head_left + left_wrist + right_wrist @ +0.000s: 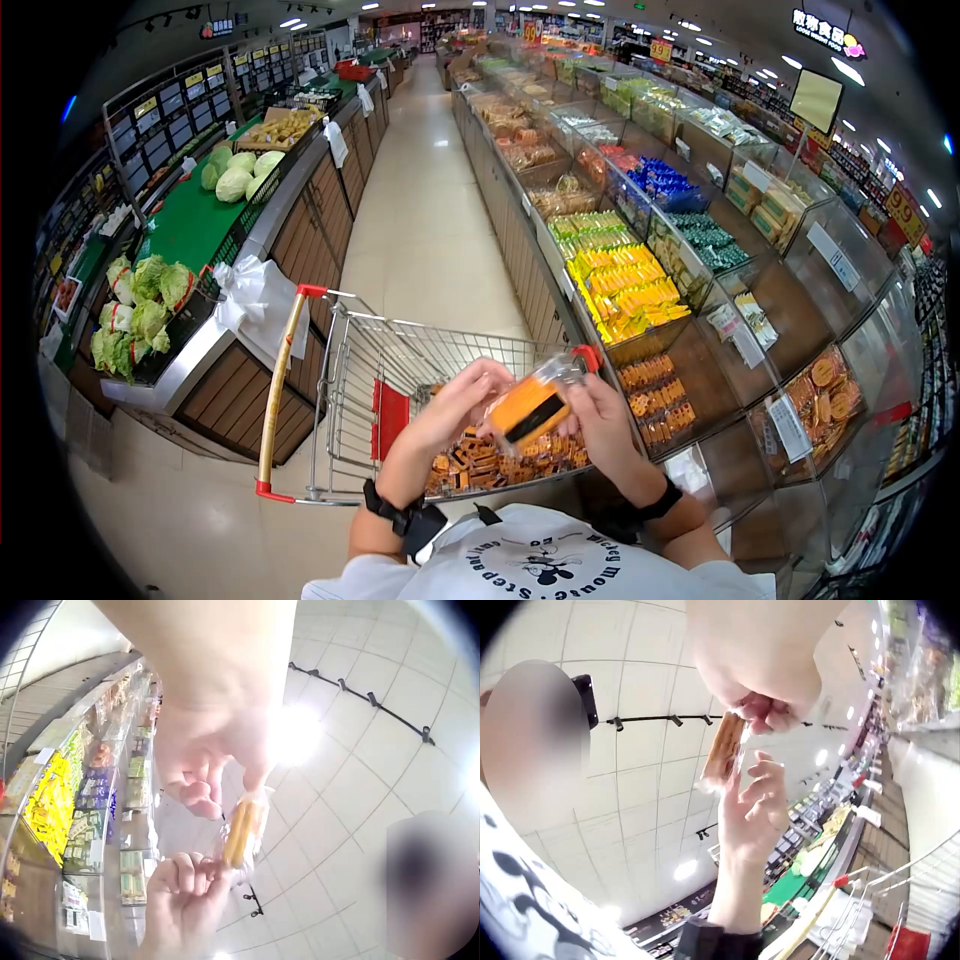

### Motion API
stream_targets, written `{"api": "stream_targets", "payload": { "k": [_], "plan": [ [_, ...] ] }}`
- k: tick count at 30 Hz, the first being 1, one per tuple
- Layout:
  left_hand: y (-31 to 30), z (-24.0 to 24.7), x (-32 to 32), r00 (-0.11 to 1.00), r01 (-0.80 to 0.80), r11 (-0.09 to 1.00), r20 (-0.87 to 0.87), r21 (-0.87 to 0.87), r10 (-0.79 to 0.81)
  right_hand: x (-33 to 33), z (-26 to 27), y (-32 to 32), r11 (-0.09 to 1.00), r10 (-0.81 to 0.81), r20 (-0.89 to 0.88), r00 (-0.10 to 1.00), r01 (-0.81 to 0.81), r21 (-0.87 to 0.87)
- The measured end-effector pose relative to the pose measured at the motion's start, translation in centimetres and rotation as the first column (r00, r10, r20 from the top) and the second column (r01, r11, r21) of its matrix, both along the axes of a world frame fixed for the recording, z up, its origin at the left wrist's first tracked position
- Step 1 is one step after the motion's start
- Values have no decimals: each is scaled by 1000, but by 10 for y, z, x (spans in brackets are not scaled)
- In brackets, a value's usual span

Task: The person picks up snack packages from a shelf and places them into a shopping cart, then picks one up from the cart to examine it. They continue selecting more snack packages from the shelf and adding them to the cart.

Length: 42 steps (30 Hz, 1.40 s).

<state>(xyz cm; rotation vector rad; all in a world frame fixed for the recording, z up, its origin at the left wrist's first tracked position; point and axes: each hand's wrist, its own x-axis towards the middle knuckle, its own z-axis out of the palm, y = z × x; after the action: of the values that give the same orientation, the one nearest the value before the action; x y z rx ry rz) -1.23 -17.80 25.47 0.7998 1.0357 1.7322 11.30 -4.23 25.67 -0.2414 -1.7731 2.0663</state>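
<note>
Over the shopping cart, my two hands hold a wrapped snack packet (536, 408), orange with a black band under clear plastic. My left hand (458, 402) has its thumb and fingers at the packet's left end. The right hand (606, 420) pinches the clear wrapper at the other end. In the left wrist view the packet (244, 829) hangs between the left thumb and the right fingertips. From the right wrist, the packet (724, 746) shows its brownish-orange side, with the left hand (754, 806) below it. Many small orange packets (470, 465) are heaped below the hands.
The metal cart (345, 400) has a red panel (391, 420) inside. To the right run clear-walled snack bins, one with yellow packets (625, 290), another with orange packets (658, 400). Cabbages (236, 184) and lettuce (148, 285) sit on the left counter. A pale aisle floor (425, 200) lies between.
</note>
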Motion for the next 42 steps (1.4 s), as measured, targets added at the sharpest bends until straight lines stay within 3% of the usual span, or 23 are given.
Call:
{"api": "stream_targets", "payload": {
  "k": [1, 3, 5, 6, 10, 13, 21, 27, 42],
  "plan": [
    [-3, -2, 4, 997, -64, 997, 52, 38, 62, 0, 2, -2, 986, -168, -66, 984, 168, -5],
    [-3, -13, 8, 995, 15, 994, -96, 112, -4, 1, -8, 1, 965, -258, -170, 951, 261, -8],
    [-6, -7, 19, 962, -45, 998, -268, 40, 54, 0, -11, -3, 944, -324, -185, 928, 329, -2],
    [-4, 3, 27, 938, -175, 985, -305, -4, 166, -1, -16, -3, 944, -312, -197, 929, 326, 43],
    [-5, 6, 26, 853, -295, 955, -457, -21, 253, -4, -18, -7, 947, -307, -206, 929, 319, 29],
    [-4, 2, 26, 863, -230, 964, -430, 133, 265, -4, -23, -5, 955, -289, -243, 926, 296, -10],
    [-4, -3, 25, 918, -209, 955, -296, 209, 266, 0, -25, -9, 964, -259, -299, 919, 266, -17],
    [-2, -5, 26, 904, -195, 953, -335, 233, 267, 8, -20, -7, 902, -294, -289, 911, 364, 232],
    [0, -11, 27, 951, -152, 944, -216, 293, 220, 14, -21, -9, 964, -204, -287, 936, 244, 109]
  ]
}}
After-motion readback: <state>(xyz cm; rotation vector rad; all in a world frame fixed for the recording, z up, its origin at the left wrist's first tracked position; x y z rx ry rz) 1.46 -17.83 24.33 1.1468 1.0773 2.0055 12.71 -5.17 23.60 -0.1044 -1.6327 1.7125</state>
